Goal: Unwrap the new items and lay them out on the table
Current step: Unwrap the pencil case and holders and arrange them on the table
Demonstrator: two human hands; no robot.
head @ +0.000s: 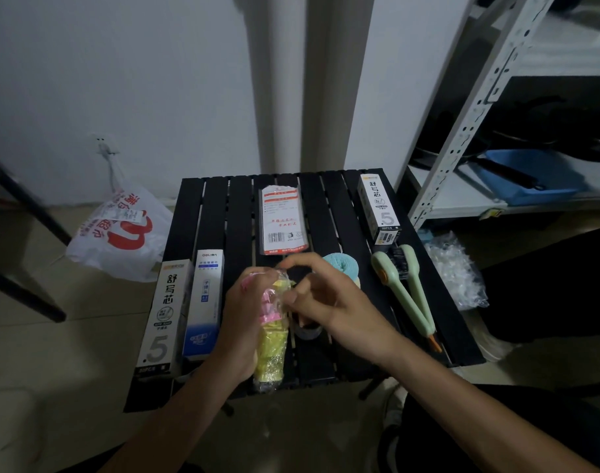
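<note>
Head view: a black slatted bench (220, 213) stands in front of a white wall, and both hands meet over its near middle. The left hand (239, 322) grasps a long pack (271, 339) of pink and yellow pieces, its fingers curled round the pack's left side. The pack is held above the near part of the bench, pink end far, yellow end near. The right hand (320, 302) comes in from the right with its fingers bent and pinches the clear wrapper (282, 273) at the pack's far end.

At the near left of the bench lies a grey and white box (164, 312) marked ".5". A blue and white box (205, 302) lies just beside it on the right. A flat printed packet (282, 220) lies at the far middle. A second box (378, 208) marked ".5" lies at the far right corner. Just beyond the right hand sits a light blue roll (341, 264). Two pale green brushes (407, 288) lie at the right side, their handles crossing toward the near edge. A dark roll (307, 331) shows partly under the right hand; what it is cannot be told.

On the floor to the left lies a white shopping bag (121, 233) with red print, below a wall socket (102, 145). Crumpled clear plastic (455, 271) lies on the floor to the right. Behind it stands a white metal shelf (462, 131) holding a blue tray (530, 175).
</note>
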